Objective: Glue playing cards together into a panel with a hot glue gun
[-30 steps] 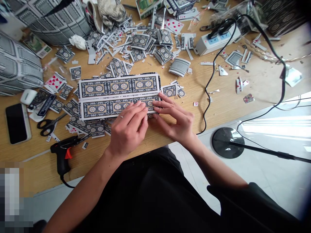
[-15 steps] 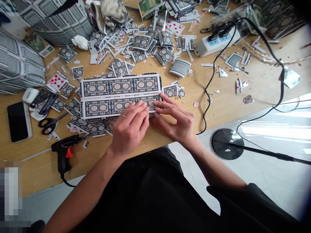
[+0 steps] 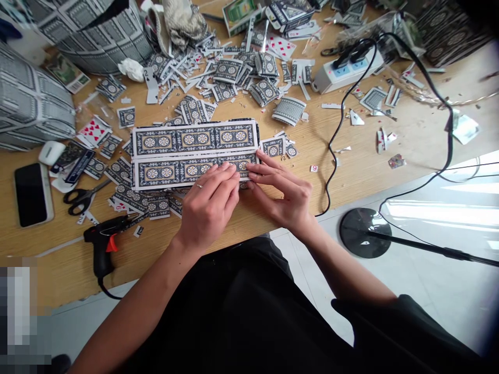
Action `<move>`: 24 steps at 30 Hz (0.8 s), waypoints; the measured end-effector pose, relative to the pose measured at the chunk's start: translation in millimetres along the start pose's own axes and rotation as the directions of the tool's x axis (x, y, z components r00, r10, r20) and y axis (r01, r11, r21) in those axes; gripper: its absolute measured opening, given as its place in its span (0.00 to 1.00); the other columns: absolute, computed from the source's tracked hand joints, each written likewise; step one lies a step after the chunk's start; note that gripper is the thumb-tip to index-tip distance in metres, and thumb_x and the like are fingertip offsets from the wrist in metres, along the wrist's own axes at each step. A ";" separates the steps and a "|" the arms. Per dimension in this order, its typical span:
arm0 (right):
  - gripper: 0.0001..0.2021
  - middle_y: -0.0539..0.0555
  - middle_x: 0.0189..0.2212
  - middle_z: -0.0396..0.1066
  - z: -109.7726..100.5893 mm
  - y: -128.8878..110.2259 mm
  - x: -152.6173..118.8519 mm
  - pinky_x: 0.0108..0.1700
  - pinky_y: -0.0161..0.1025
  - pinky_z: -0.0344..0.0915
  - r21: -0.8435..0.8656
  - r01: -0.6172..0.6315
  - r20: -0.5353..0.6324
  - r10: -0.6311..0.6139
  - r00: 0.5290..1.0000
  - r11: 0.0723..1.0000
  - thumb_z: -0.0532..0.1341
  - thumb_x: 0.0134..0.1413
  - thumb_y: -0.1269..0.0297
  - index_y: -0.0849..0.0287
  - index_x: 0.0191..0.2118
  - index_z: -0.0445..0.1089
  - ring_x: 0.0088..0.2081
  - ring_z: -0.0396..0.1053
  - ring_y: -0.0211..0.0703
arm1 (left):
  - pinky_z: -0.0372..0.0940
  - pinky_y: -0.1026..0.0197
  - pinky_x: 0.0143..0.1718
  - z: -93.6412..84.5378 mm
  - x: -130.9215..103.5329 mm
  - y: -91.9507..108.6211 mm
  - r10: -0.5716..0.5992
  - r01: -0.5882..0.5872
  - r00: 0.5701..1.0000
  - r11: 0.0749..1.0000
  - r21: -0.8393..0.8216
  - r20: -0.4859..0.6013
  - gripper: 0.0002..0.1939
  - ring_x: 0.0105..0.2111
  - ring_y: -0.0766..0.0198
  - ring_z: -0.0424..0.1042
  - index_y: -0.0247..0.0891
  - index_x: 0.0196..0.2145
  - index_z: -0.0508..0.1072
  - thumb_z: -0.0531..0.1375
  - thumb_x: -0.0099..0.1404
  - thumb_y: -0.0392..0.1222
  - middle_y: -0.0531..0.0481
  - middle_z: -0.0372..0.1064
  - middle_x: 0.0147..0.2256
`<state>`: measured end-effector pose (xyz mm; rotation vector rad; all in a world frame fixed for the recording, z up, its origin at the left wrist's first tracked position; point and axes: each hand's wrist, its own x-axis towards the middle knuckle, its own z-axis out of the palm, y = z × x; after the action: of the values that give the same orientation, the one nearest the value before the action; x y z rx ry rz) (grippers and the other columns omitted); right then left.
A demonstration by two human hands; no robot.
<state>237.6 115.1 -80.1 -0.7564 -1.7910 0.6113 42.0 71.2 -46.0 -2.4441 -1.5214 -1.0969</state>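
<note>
A long panel of patterned playing cards [image 3: 195, 139], laid in two rows with white borders, lies flat near the table's front edge. My left hand [image 3: 212, 200], with a ring on one finger, rests its extended fingers on the lower row, right of the middle. Beside it, my right hand [image 3: 280, 192] touches the panel's lower right corner with fingers stretched and slightly apart, the thumb at the front edge. Neither hand is wrapped round anything. Cut card pieces [image 3: 156, 205] stick out below the panel, and more pieces [image 3: 224, 70] are heaped behind it.
On the left are a black glue gun [image 3: 102, 252], scissors [image 3: 80, 200], a phone [image 3: 31, 195] and large card-covered forms [image 3: 35, 98]. At the back right stands a power strip [image 3: 346, 70] with black cables. A round black base [image 3: 364, 232] is on the floor.
The view has shifted very slightly, and things at the left appear a little further right. Both hands keep their places on the panel.
</note>
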 end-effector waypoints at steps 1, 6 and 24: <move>0.13 0.54 0.55 0.85 0.1 0.1 0.2 0.68 0.63 0.77 -0.003 0.001 -0.001 -0.001 1.000 1.000 0.69 0.64 0.76 0.52 0.50 0.81 0.65 0.77 0.58 | 0.76 0.49 0.66 -0.3 0.4 -0.1 -0.003 0.003 1.000 1.000 -0.001 0.000 0.12 0.57 0.54 0.83 0.35 0.52 0.78 0.64 0.73 0.28 0.40 0.84 0.53; 0.11 0.56 0.53 0.85 0.5 0.3 1.0 0.67 0.62 0.77 -0.012 0.009 -0.008 -0.009 1.000 1.000 0.69 0.65 0.75 0.53 0.48 0.81 0.65 0.77 0.58 | 0.76 0.49 0.66 -2.6 2.3 -0.8 -0.016 0.017 1.000 1.000 -0.021 0.025 0.11 0.57 0.54 0.83 0.36 0.52 0.79 0.64 0.74 0.31 0.41 0.84 0.53; 0.08 0.54 0.53 0.85 -1.2 -0.7 0.5 0.69 0.62 0.76 0.003 -0.045 0.015 0.045 0.999 0.999 0.69 0.67 0.71 0.51 0.47 0.82 0.65 0.77 0.58 | 0.76 0.51 0.64 0.2 5.4 0.7 -0.087 0.087 0.996 0.996 0.001 0.024 0.06 0.55 0.56 0.84 0.39 0.48 0.81 0.65 0.75 0.34 0.45 0.85 0.50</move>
<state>238.6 115.1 -79.0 -0.7938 -1.7899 0.6513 44.0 75.0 -42.7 -2.4211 -1.6493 -1.0845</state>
